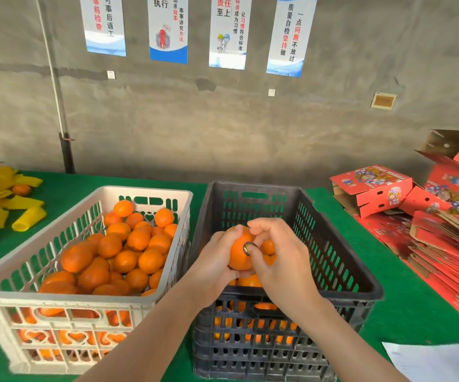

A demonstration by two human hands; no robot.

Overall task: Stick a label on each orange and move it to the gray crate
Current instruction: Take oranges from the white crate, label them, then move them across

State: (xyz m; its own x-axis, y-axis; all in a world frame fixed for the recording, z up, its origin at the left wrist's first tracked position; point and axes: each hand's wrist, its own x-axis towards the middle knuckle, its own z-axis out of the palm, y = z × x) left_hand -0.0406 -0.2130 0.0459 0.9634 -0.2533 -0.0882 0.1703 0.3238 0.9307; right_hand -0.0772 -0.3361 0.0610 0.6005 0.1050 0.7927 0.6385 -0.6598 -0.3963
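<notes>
Surface: green cloth-covered surface (404, 299) spreading beneath and around both hands
Gray crate: dark gray slatted plastic crate (341, 260) directly under the hands, a few oranges (268, 247) inside
White crate: white slatted plastic crate (85, 326) just left of the left hand, holding a pile of oranges (129, 252)
Left hand: left hand (211, 268) grips a round orange fruit (238, 256) from below-left
Right hand: right hand (280, 260) fingers curled over its top, thumb pressing its near face
Orange: between both hands, above the gray crate
Label: small round dark label with a gold ring (249, 248) at the right thumb tip
</notes>
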